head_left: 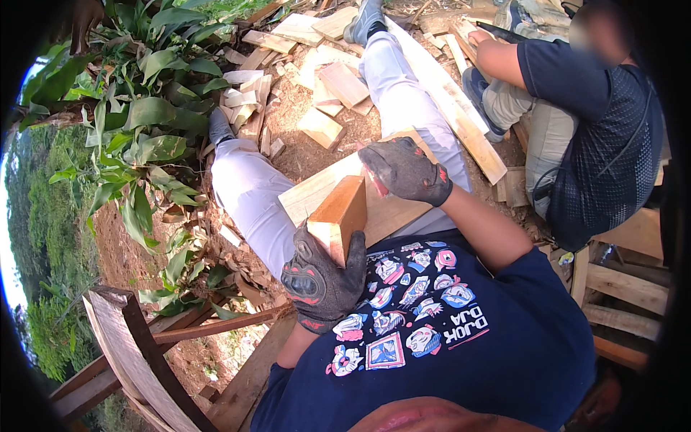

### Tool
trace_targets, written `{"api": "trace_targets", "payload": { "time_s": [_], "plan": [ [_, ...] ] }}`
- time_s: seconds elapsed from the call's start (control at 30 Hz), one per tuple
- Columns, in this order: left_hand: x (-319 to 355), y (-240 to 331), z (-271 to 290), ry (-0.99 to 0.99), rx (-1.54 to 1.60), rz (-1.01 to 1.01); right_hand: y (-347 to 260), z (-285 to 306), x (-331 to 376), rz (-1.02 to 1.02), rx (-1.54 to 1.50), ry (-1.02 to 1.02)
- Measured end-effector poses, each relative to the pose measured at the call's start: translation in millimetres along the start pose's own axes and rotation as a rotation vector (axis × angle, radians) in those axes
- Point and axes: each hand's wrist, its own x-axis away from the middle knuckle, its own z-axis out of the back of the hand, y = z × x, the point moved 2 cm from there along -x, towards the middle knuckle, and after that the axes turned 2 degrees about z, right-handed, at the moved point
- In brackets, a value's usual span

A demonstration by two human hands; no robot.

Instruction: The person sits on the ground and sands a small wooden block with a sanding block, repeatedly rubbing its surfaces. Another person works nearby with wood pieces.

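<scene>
My left hand, in a black glove with red trim, grips the near end of a thick wooden block. The block is tilted over my lap, its narrow end face turned toward me. Close to the block's far end is my right hand, also gloved, with its fingers curled closed. A reddish-pink edge shows beside those fingers; I cannot tell whether it is a held thing or part of the glove. Beneath both hands, a wide pale wooden board lies across my thighs.
Offcuts of wood and sawdust cover the ground between my outstretched legs. A long plank runs beside my right leg. To the right sits another person. Leafy plants grow at left, above a curved wooden piece.
</scene>
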Motion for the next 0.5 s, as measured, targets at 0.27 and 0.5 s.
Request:
{"api": "trace_targets", "payload": {
  "time_s": [0.27,0.5],
  "plan": [
    [-4,-2,4,-0.015,-0.012,-0.091,-45,-10,-3,0.176,0.224,0.072],
    [-2,3,2,-0.023,-0.036,0.034,-62,2,-7,0.335,0.314,0.145]
  ]
}}
